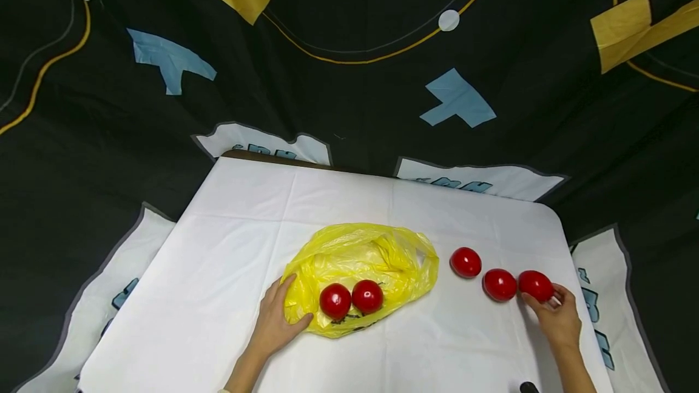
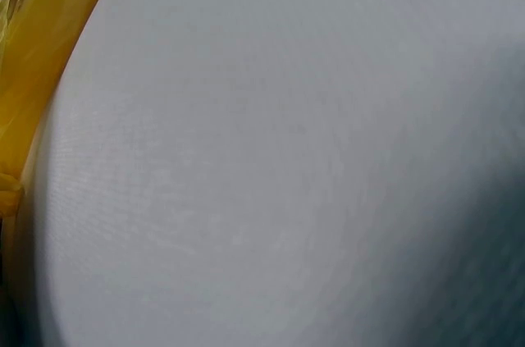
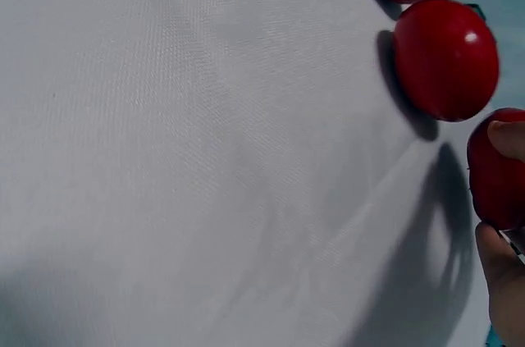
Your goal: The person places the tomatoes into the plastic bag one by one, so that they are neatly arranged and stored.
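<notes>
A yellow plastic bag (image 1: 404, 259) lies on the white-covered table, its mouth spread toward the viewer. Two red tomatoes (image 1: 335, 301) sit side by side at the front of the bag. My left hand (image 1: 278, 317) holds the bag's left edge, thumb toward the tomatoes; in the left wrist view only a strip of yellow bag (image 2: 41, 43) shows at the left. At the table's right side my right hand (image 1: 558, 317) grips another tomato (image 1: 535, 285) between thumb and fingers. Beside that one are two more tomatoes, the middle one (image 1: 499, 285) and the farther one (image 1: 465, 262).
White cloth with fold creases covers the table (image 1: 246, 193). A small black object (image 1: 528, 387) shows at the bottom edge, left of the right forearm. Dark patterned fabric (image 1: 338, 108) hangs behind the table and down its sides.
</notes>
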Demonstrator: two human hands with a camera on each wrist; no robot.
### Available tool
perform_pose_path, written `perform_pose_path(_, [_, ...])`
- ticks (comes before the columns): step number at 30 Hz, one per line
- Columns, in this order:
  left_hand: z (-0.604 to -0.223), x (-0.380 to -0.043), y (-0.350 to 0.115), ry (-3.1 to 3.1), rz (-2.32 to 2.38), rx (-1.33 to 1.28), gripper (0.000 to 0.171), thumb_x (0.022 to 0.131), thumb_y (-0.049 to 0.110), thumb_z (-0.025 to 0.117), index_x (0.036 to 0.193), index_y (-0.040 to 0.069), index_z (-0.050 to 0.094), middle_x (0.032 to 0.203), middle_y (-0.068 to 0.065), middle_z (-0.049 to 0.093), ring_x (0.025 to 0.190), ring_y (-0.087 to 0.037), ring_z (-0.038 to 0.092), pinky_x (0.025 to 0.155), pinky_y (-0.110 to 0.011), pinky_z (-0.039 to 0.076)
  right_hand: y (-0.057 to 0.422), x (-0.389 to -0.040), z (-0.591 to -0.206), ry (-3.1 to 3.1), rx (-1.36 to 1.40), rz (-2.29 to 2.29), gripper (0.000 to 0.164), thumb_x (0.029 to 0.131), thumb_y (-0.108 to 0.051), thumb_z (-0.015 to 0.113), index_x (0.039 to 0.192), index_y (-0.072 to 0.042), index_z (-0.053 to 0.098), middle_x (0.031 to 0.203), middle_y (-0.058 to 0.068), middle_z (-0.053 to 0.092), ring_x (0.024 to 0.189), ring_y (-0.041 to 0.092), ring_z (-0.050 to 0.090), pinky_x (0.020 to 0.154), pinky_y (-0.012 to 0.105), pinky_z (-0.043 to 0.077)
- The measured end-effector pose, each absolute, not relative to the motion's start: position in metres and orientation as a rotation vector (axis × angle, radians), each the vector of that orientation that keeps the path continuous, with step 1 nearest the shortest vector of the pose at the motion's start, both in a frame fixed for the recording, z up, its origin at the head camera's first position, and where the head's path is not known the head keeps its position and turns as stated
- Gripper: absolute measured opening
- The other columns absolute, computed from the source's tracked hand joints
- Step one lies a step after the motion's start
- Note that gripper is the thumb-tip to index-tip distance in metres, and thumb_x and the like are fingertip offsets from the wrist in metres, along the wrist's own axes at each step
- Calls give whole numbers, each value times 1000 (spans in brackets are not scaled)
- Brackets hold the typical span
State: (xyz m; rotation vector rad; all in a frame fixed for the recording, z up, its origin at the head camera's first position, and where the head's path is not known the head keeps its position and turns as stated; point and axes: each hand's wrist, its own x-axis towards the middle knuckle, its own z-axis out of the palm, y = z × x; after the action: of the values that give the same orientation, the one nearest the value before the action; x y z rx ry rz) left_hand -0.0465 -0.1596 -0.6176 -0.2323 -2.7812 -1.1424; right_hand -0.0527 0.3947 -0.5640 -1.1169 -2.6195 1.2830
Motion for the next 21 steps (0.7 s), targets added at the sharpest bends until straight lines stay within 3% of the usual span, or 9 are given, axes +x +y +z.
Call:
perform_pose_path(5, [-618, -47, -160, -2772, -1140, -233, 94, 67, 36, 81, 144, 10, 36, 140, -15, 37, 127, -33, 36, 99, -59, 30, 394, -50, -554, -2564, -1168, 1283, 96, 79, -49, 72, 147, -3, 22, 141, 26, 37, 121, 39, 44, 83, 42, 53])
perform_pose_path(8, [-617, -47, -160, -2771, -1141, -237, 94, 67, 35, 81, 144, 10, 35, 140, -15, 37, 126, -33, 36, 98, -58, 30, 388, -48, -544, -2546, -1175, 1311, 94, 79, -47, 72, 147, -5, 22, 143, 22, 36, 122, 37, 42, 84, 39, 53])
perform_pose_path(11, [-616, -47, -160, -2770, -1150, -240, 93, 67, 35, 81, 144, 10, 36, 139, -15, 37, 126, -32, 36, 98, -58, 30, 376, -47, -531, -2518, -1154, 1391, 92, 82, -40, 72, 149, -6, 20, 146, 23, 31, 126, 39, 37, 97, 47, 41])
perform_pose_path(17, [-618, -47, -160, -2779, -1150, -236, 92, 68, 36, 81, 144, 10, 36, 140, -15, 37, 126, -33, 36, 99, -58, 31, 349, -45, -515, -2530, -1029, 1471, 83, 84, -25, 73, 148, -9, 23, 147, 18, 33, 126, 35, 39, 86, 21, 48])
perform_pose_path(21, [-618, -46, -160, -2780, -1152, -233, 92, 68, 36, 81, 144, 10, 36, 140, -15, 37, 126, -33, 36, 98, -58, 31, 327, -44, -506, -2576, -879, 1526, 82, 83, -23, 74, 147, -8, 25, 144, 18, 35, 122, 34, 43, 78, 14, 49])
